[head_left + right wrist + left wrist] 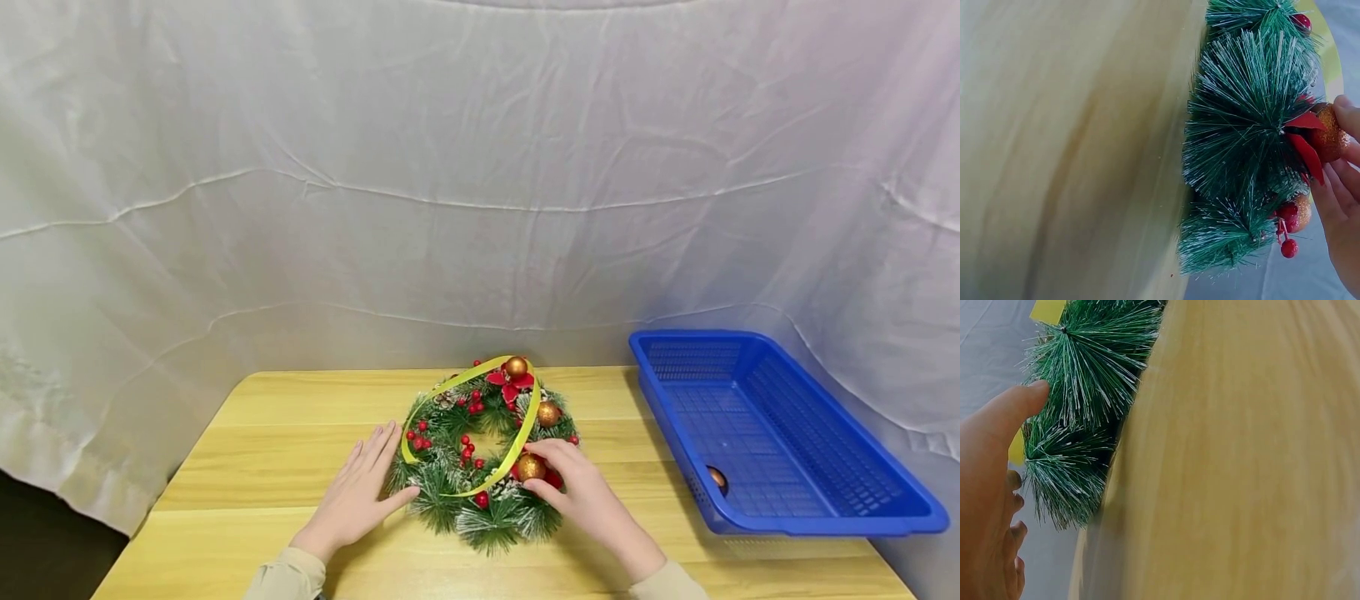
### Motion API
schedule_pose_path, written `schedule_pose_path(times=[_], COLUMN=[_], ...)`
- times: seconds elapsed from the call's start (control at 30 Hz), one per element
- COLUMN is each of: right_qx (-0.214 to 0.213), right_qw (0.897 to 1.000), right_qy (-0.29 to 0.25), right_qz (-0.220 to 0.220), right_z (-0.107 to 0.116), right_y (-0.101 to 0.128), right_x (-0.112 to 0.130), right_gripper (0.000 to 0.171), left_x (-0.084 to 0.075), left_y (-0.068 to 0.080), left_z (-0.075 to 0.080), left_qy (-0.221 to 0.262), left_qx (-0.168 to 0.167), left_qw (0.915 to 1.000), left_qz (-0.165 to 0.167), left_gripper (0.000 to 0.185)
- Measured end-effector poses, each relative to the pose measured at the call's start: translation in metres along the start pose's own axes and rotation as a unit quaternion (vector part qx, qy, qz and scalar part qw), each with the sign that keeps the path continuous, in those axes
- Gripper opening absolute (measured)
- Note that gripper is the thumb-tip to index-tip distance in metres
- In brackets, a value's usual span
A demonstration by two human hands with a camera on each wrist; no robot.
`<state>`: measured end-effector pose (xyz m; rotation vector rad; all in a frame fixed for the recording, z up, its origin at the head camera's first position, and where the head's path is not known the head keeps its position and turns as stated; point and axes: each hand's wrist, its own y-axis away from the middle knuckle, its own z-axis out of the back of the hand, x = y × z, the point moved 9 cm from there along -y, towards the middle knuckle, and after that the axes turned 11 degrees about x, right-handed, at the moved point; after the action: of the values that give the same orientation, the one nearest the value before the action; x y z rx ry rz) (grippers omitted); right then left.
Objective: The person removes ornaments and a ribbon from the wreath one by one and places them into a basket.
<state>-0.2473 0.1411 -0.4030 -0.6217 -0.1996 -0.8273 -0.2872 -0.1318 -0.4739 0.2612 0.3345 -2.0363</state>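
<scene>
A green Christmas wreath (495, 521) with frosted needles, red berries and red flowers lies on the wooden table. Over it loops a yellow ribbon (534, 408). My right hand (585, 492) pinches a glittery gold ball ornament (1329, 132) between thumb and fingers at the wreath's near right side, beside red petals (1307, 147). Two more gold balls sit on the wreath, one at the right (548, 414) and one at the top (516, 367). My left hand (358, 492) rests at the wreath's left edge with fingers extended, its thumb (1025, 400) against the needles.
At the right of the table stands a blue plastic basket (678, 433) with perforated walls. Another ball (717, 480) lies inside it, near the left wall. A pale cloth curtain (480, 250) hangs behind and around the wooden table (285, 450).
</scene>
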Motion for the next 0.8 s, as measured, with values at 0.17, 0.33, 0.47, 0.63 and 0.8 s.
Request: schedule_pose_path(times=[0.17,0.33,0.47,0.63,0.8], right_qx=[0.014,0.013,0.008,-0.006,-0.025], right_qw=[1.000,1.000,1.000,1.000,0.999], right_qy=[0.012,0.014,0.007,0.006,0.018], right_qz=[-0.017,-0.008,0.002,0.017,0.028], right_z=[-0.004,-0.003,0.002,0.011,0.026], right_y=[0.001,0.001,0.002,0.002,0.002], right_x=[-0.002,-0.001,0.000,0.002,0.008], right_gripper=[0.050,0.047,0.046,0.047,0.049], left_x=[0.000,-0.001,-0.001,0.000,0.000], left_y=[0.000,0.001,0.001,0.000,0.000], left_z=[0.000,0.001,0.001,-0.001,-0.001], left_qy=[-0.001,-0.004,-0.003,-0.001,-0.001], left_qx=[0.004,-0.001,-0.010,0.004,0.005], left_qw=[1.0000,1.0000,0.9999,1.0000,1.0000], left_qz=[0.000,-0.002,-0.007,0.001,0.001], left_gripper=[0.093,0.093,0.093,0.093,0.093])
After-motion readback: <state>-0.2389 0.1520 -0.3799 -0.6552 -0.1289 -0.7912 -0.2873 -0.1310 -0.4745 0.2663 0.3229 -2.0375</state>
